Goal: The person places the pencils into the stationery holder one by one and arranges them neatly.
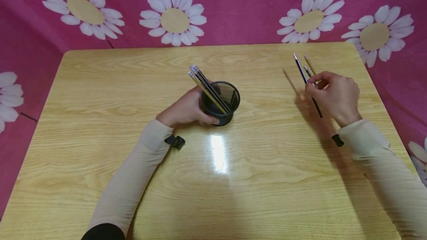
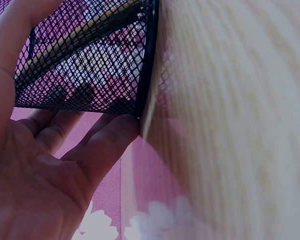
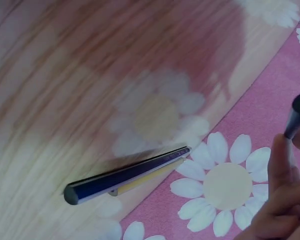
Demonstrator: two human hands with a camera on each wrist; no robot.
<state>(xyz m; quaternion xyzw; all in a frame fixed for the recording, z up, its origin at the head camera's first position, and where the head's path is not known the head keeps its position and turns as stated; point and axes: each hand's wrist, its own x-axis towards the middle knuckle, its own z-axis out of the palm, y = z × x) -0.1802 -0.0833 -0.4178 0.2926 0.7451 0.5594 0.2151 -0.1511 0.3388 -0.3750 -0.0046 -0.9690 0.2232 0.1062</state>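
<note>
Dark and slim, one pencil (image 1: 301,69) slants through my right hand (image 1: 338,93), the thumb and fingertips pinching it partway along, its silvery end pointing away from me. I'd judge a firm but light pinch best, so the shaft doesn't swivel, with my knuckles clear of the dark loose pencil (image 3: 125,177) and the yellow loose pencil (image 3: 150,175), which lie close together by those fingers. Well to the left of that hand, my left hand (image 1: 188,108) curls round the cup (image 1: 230,92); a steady, gentle grip seems wise, as the inside pencils (image 1: 212,91) lean over that hand and could pull it off balance. Its wall is fine black mesh under a smooth round rim. Beneath both hands is the table (image 1: 166,195), glossy, grained wood; beyond them, pink cloth (image 1: 240,10) printed with white daisies.
</note>
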